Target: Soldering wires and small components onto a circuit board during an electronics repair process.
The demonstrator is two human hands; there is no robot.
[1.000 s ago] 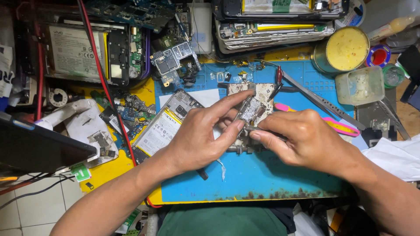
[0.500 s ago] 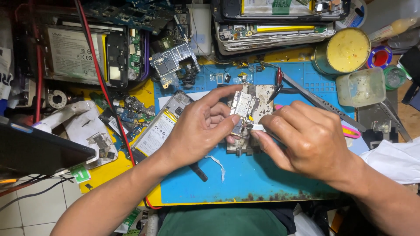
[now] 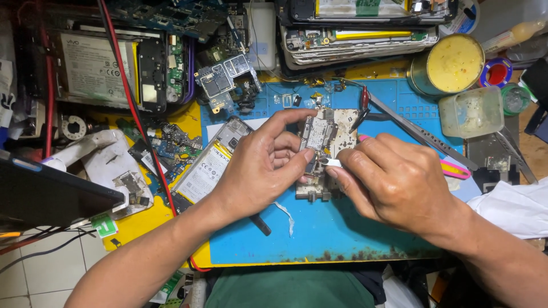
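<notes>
Two hands met over my blue repair mat: my left hand pinched the small circuit board, my right hand gripped a white tool just below it, opened phones crowding beyond my fingers.

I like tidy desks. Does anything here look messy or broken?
Yes. The blue mat has brown, burnt-looking marks along its front edge. A torn strip of white tape lies loose near the left hand. Opened phones are stacked unevenly at the back.
</notes>
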